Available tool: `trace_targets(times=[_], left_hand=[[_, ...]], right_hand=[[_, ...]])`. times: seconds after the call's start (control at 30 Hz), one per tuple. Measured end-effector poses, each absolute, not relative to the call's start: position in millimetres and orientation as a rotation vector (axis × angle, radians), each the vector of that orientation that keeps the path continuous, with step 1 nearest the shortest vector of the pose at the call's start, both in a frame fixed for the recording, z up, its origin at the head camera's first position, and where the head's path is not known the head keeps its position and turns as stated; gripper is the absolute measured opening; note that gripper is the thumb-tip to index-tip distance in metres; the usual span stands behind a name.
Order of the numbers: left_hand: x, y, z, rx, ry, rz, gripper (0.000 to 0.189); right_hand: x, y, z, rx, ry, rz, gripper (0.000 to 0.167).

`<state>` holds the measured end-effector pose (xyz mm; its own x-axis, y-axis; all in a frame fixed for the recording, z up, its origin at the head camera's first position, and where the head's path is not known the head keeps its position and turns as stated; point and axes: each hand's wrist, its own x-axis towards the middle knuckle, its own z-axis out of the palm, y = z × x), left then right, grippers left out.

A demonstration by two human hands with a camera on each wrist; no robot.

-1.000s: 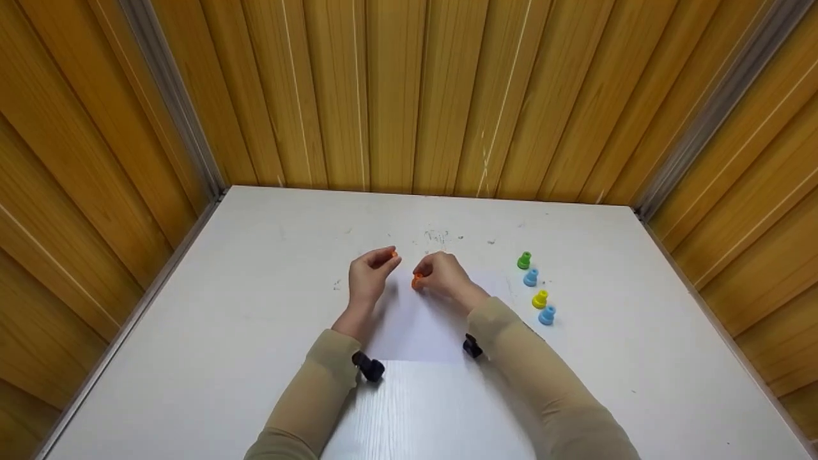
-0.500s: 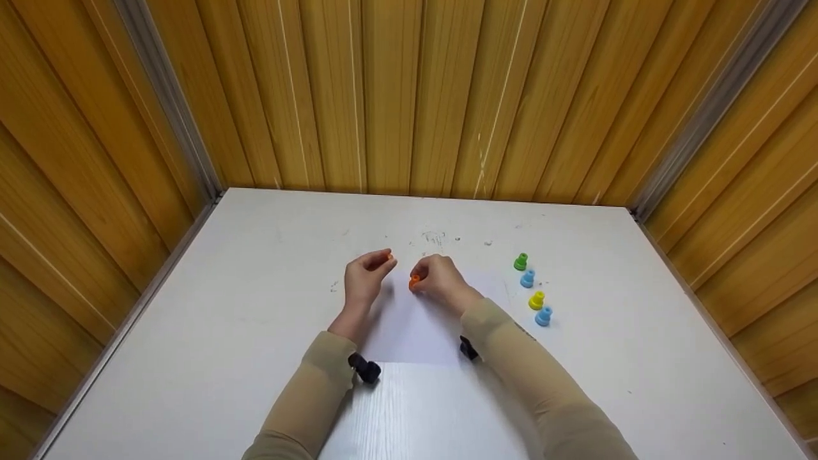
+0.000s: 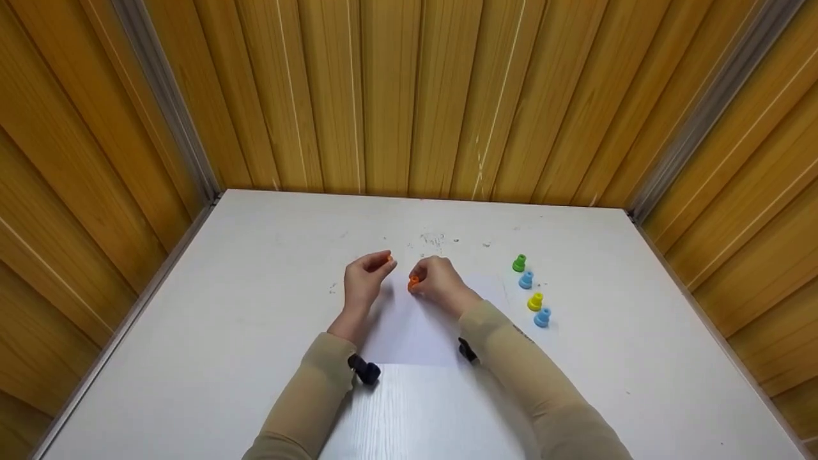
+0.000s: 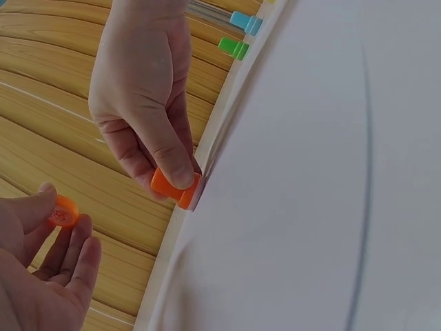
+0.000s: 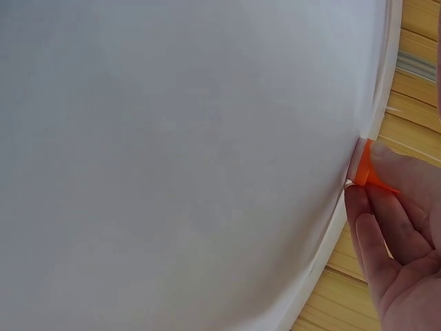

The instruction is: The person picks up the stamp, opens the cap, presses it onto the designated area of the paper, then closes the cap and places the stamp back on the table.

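Note:
My right hand (image 3: pixel 441 281) pinches a small orange stamp (image 4: pixel 172 187) between thumb and fingers. The stamp's pale end meets the white sheet of paper (image 3: pixel 409 338) in both wrist views. To the left and slightly raised, my left hand (image 3: pixel 364 278) holds a round orange cap (image 4: pixel 64 211) between thumb and fingertips. A reddish mark shows on the cap's face in the left wrist view. Fingers cover part of the stamp, and no print on the paper can be made out.
Right of the paper stand a green stamp (image 3: pixel 519 262), a light blue stamp (image 3: pixel 526 280), a yellow stamp (image 3: pixel 535 301) and another light blue stamp (image 3: pixel 542 317), in a rough row. Wood-patterned panels (image 3: pixel 383 96) enclose the white table (image 3: pixel 268 255) at the back and sides.
The head view has shifted slightly, so everything sits a little lower and further left. Both hands keep their holds on the orange stamp and cap.

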<state>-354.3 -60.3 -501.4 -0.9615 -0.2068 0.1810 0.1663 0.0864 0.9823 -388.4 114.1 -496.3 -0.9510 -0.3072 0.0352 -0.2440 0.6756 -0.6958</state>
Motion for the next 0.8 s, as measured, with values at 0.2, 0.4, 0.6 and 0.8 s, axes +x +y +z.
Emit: trace_targets(times=[0.2,0.4,0.6,0.8], left_hand=[[-354.9,-60.1,-501.0,0.038,-2.115,-1.945,0.025],[-353.3,-57.8,-496.8,0.059,-2.119,-1.953,0.028],[-348.1,-51.5,-495.5,0.028,-2.087,-2.088,0.031],[-345.5,-46.5,-497.4,-0.062,-2.077,-2.218,0.033]], right_hand=[[-389.5,116.0,-493.4,-0.426,2.786,-1.179,0.015],[-384.7,135.1,-470.0,-0.240,2.678,-1.687,0.027],[-371.7,149.6,-484.1,-0.003,2.353,-2.153,0.033],[-362.6,142.9,-494.7,0.044,2.050,-2.401,0.035]])
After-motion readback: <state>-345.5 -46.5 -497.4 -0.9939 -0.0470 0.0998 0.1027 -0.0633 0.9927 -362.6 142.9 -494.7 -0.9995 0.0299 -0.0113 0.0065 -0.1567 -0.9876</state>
